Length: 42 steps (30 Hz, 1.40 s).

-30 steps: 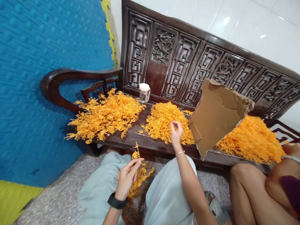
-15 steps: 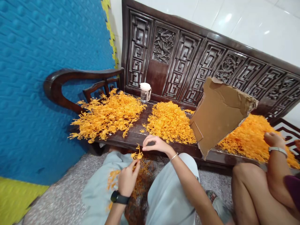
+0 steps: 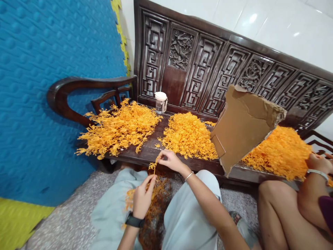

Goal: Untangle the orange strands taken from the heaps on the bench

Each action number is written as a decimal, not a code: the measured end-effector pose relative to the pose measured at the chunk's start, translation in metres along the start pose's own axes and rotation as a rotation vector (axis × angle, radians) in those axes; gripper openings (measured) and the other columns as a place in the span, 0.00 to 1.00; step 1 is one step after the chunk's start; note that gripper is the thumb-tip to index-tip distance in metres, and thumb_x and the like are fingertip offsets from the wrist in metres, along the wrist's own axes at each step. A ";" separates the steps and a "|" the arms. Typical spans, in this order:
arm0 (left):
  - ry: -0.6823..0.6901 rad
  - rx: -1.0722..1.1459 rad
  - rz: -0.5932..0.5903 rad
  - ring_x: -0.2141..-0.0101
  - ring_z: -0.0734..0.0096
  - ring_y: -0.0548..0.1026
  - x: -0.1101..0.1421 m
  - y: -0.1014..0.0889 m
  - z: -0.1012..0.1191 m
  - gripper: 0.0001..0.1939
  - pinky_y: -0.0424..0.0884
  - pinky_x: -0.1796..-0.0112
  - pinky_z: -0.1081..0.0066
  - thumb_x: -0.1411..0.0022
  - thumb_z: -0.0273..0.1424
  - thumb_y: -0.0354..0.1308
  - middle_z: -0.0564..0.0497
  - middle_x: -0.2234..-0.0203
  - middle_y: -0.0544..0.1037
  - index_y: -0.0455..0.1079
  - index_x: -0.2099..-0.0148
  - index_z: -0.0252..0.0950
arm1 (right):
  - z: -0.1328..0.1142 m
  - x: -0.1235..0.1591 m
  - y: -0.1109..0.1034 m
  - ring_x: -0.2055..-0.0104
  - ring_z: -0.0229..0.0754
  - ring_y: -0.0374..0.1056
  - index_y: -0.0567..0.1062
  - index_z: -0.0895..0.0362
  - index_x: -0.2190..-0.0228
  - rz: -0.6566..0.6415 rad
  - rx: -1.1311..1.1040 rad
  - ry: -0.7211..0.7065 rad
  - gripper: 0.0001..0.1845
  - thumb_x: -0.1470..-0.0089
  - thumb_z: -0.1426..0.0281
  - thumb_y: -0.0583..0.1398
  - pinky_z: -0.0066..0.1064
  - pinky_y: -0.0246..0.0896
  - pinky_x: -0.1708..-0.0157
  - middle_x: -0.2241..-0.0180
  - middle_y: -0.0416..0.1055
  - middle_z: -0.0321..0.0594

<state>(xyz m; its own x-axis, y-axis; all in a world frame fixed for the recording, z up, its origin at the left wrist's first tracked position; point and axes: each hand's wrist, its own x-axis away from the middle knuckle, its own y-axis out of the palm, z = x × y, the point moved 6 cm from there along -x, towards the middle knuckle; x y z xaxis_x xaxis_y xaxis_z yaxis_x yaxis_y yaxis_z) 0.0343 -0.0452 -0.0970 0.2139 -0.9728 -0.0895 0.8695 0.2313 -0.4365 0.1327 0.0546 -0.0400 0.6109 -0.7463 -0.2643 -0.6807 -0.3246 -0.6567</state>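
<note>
jar (image 3: 160,102) behind piles (image 3: 188,135) | cardboard (image 3: 243,125) right | bench (image 3: 145,152) under

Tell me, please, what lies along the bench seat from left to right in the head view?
Loose orange sprig pile → white-lidded jar → middle orange pile → torn cardboard sheet → right orange pile → another person's hand.

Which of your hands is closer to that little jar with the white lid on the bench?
Right. The right hand is at the bench's front edge, below the jar. The left hand is lower still, over the lap.
</note>
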 end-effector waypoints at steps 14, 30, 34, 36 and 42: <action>0.002 0.294 -0.034 0.68 0.64 0.73 -0.001 0.001 0.012 0.20 0.68 0.67 0.70 0.46 0.42 0.50 0.47 0.70 0.76 0.72 0.60 0.33 | -0.007 0.004 -0.035 0.67 0.39 0.57 0.64 0.57 0.76 0.558 0.308 -0.012 0.08 0.48 0.71 0.49 0.31 0.52 0.64 0.74 0.63 0.40; -0.016 0.001 0.029 0.75 0.66 0.73 -0.002 -0.003 -0.004 0.19 0.65 0.74 0.73 0.46 0.42 0.46 0.47 0.72 0.77 0.71 0.61 0.35 | -0.002 0.009 0.005 0.79 0.30 0.57 0.67 0.59 0.78 -0.232 -0.224 0.090 0.20 0.56 0.54 0.57 0.22 0.51 0.77 0.81 0.63 0.32; -0.021 -0.146 0.025 0.84 0.70 0.67 -0.001 -0.003 -0.008 0.20 0.60 0.80 0.74 0.45 0.41 0.44 0.50 0.80 0.75 0.71 0.61 0.34 | -0.014 0.008 0.023 0.77 0.30 0.56 0.67 0.60 0.80 -0.278 -0.115 -0.062 0.18 0.53 0.58 0.56 0.21 0.50 0.75 0.81 0.62 0.31; -0.001 -0.143 0.019 0.84 0.72 0.66 -0.002 -0.004 -0.008 0.20 0.60 0.79 0.74 0.44 0.41 0.44 0.51 0.81 0.74 0.70 0.62 0.35 | -0.013 0.008 0.022 0.76 0.30 0.57 0.68 0.61 0.79 -0.297 -0.121 -0.084 0.17 0.51 0.59 0.55 0.21 0.51 0.74 0.79 0.63 0.32; 0.014 -0.027 -0.028 0.82 0.72 0.68 -0.004 -0.001 -0.006 0.20 0.63 0.78 0.75 0.44 0.43 0.44 0.50 0.75 0.76 0.69 0.61 0.37 | 0.006 0.003 -0.006 0.72 0.32 0.60 0.71 0.59 0.75 -0.080 -0.105 -0.024 0.12 0.49 0.63 0.55 0.21 0.52 0.70 0.76 0.66 0.34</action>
<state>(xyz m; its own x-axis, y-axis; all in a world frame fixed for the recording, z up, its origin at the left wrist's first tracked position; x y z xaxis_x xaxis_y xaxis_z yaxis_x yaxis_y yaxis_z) 0.0298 -0.0418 -0.1020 0.1834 -0.9790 -0.0889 0.8626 0.2036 -0.4631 0.1409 0.0578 -0.0413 0.6734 -0.7019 -0.2321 -0.6675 -0.4424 -0.5989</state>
